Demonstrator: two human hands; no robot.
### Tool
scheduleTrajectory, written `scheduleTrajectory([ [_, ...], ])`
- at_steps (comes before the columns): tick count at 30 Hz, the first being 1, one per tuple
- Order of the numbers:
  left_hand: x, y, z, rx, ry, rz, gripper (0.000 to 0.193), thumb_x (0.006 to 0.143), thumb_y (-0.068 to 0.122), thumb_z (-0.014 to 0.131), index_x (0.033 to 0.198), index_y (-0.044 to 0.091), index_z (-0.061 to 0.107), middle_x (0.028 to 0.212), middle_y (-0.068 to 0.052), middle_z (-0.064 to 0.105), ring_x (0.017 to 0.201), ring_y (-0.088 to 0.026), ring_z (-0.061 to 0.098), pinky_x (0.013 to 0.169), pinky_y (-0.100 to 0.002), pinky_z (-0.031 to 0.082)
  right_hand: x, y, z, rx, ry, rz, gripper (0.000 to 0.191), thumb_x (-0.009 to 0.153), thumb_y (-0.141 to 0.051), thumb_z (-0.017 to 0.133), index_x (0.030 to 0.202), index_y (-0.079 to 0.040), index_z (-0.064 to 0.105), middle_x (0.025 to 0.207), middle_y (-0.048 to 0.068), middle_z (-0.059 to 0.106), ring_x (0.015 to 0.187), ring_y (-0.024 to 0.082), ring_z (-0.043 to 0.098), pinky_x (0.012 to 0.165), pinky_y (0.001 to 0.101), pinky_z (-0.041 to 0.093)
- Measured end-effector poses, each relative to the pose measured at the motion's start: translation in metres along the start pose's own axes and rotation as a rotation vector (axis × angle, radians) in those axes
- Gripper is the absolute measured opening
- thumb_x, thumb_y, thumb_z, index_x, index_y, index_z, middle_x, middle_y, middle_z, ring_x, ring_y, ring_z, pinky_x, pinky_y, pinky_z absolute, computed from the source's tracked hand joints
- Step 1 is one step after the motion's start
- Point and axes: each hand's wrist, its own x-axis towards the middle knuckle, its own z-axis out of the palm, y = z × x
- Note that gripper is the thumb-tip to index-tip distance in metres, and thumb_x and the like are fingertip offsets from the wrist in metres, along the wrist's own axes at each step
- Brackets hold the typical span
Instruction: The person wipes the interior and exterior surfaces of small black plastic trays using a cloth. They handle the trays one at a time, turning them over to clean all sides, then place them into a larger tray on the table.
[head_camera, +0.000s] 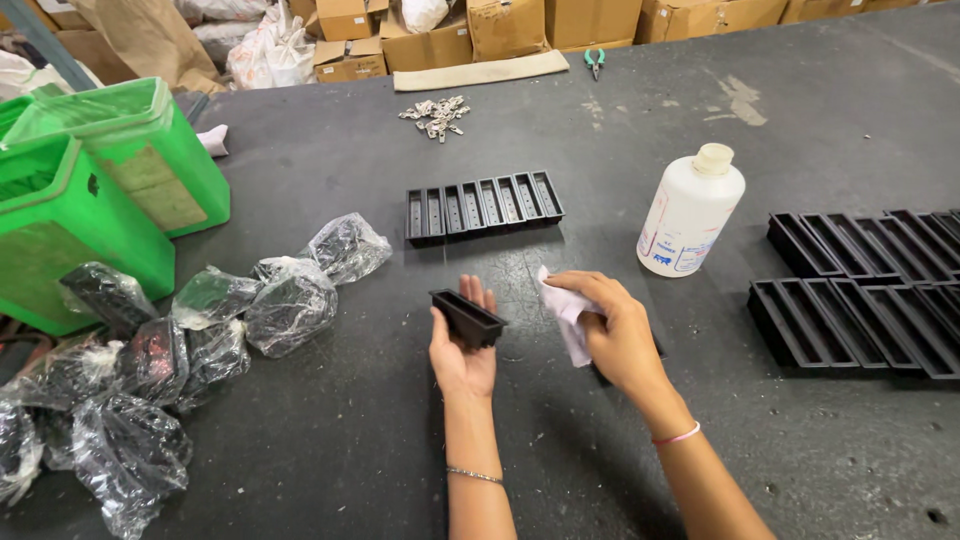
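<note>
Across the left hand (462, 355), which lies palm up with its fingers loosely curled, rests a small black plastic tray (467, 316), open side up and clear of the dark table (330, 440). Just right of that grip, the right hand (615, 335) has its fingers pressed together on a crumpled white cloth (568, 318), whose loose end hangs near the tray without clearly touching it. Beyond the 2 hands lies a row of joined black trays (484, 206). Right of the cloth stands a white plastic bottle (691, 211), with more black trays (862, 290) farther right. Left of the held tray lie clear bags (200, 345) of black parts beside green bins (90, 190).
</note>
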Motion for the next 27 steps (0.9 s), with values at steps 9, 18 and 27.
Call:
scheduleTrajectory([
  [9,0.026,0.005,-0.037,-0.038,-0.042,0.062,0.055,0.109,0.036,0.041,0.140,-0.010,0.043,0.137,-0.020,0.057,0.130,-0.030,0.056,0.116,-0.048,0.046,-0.014,-0.011,0.032,-0.053,-0.262,-0.387,0.052,0.063,0.015,0.058,0.108,-0.009,0.072,0.120,0.004,0.072,0.116,0.030,0.062,0.102,0.0397,0.049],
  [18,0.011,0.010,-0.018,-0.292,-0.035,-0.093,0.045,0.108,0.024,0.048,0.143,-0.004,0.050,0.128,-0.027,0.064,0.114,-0.037,0.069,0.101,-0.042,0.056,-0.002,0.006,0.018,-0.252,-0.005,-0.161,0.057,0.066,0.020,0.052,0.110,-0.010,0.074,0.121,0.007,0.072,0.113,0.031,0.063,0.099,0.0388,0.049],
  [27,0.001,0.001,-0.010,0.190,-0.293,-0.170,0.040,0.102,0.034,0.062,0.131,0.007,0.066,0.090,-0.007,0.065,0.079,-0.015,0.063,0.071,-0.029,0.054,0.002,-0.002,-0.003,0.010,0.097,0.039,0.056,0.075,0.020,0.045,0.116,-0.007,0.071,0.121,0.008,0.071,0.110,0.025,0.071,0.094,0.0311,0.051],
])
